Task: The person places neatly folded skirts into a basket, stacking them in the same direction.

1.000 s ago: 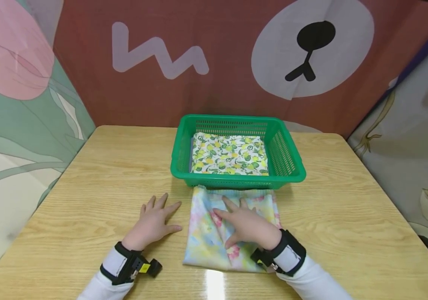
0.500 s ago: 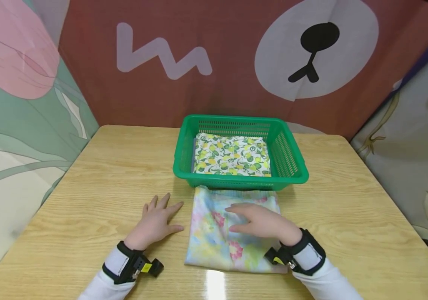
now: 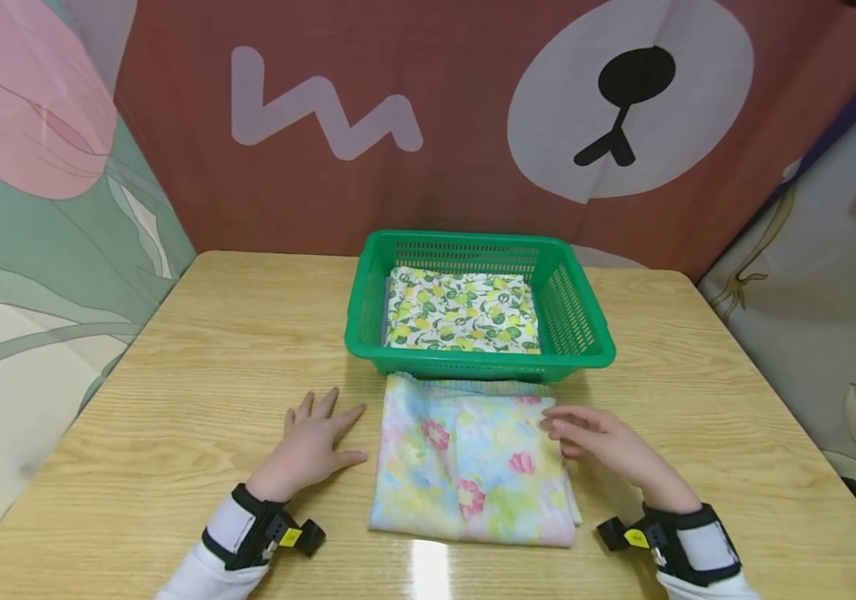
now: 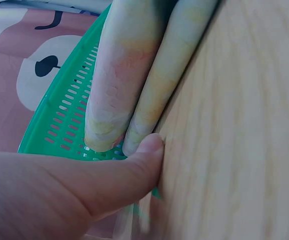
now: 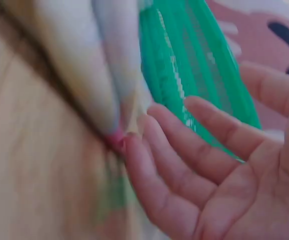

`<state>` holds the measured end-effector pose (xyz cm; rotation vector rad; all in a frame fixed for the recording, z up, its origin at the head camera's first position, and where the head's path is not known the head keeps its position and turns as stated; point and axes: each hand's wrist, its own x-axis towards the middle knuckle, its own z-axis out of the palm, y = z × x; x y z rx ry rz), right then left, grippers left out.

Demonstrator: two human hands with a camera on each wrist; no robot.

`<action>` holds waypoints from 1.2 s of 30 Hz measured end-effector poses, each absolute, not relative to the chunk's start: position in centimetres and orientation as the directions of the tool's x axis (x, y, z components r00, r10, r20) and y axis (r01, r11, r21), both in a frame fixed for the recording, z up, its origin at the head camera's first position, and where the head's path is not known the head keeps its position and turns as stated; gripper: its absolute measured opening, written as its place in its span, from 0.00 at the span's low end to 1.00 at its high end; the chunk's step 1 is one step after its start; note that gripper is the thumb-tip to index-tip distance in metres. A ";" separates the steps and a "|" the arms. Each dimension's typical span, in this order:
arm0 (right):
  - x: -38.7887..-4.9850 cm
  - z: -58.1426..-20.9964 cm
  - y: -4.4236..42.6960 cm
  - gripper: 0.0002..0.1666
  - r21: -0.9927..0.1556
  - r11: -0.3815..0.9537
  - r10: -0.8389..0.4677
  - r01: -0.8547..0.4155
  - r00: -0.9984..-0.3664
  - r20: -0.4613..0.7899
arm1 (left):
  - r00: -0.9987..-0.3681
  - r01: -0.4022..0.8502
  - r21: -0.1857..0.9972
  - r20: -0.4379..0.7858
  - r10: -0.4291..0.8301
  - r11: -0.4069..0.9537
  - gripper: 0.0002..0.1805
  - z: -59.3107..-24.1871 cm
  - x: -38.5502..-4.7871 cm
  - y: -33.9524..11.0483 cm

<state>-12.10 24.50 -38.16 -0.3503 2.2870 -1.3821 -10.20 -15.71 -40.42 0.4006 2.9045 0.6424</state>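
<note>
A folded pastel cloth (image 3: 473,467) with pink flowers lies on the table in front of the green basket. My left hand (image 3: 306,446) rests on the table just left of the cloth, fingers spread, holding nothing. In the left wrist view, its thumb (image 4: 129,175) is beside the cloth's folded layers (image 4: 119,85). At the cloth's right edge is my right hand (image 3: 611,446), its fingers loosely bent. The right wrist view shows its fingertips by the cloth's folded edge (image 5: 84,60), the thumb apart from them; nothing appears gripped.
The green basket (image 3: 480,364) stands behind the pastel cloth, close to its far edge. Inside lies a folded lemon-print cloth (image 3: 465,312). Wooden table surface (image 3: 232,333) extends to both sides, and a brown printed curtain (image 3: 465,167) hangs behind the table.
My right hand has moved from over the middle of the cloth to its right edge, uncovering the cloth, which now looks flatter there. My left hand has stayed put.
</note>
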 end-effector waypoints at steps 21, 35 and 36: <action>-12.0 -39.8 25.9 0.35 -0.950 0.199 -0.315 0.240 -0.902 -0.294 | -0.892 -0.292 0.955 -0.289 0.348 0.045 0.31 -41.0 -11.2 -15.7; -12.1 -40.5 25.5 0.34 -0.947 0.120 -0.439 0.298 -0.840 -0.320 | -0.765 -0.451 0.877 -0.283 0.579 -0.167 0.32 -41.6 -11.3 -15.8; -12.1 -40.6 25.5 0.33 -0.947 0.101 -0.462 0.305 -0.829 -0.316 | -0.759 -0.456 0.874 -0.283 0.587 -0.168 0.32 -41.6 -11.3 -15.8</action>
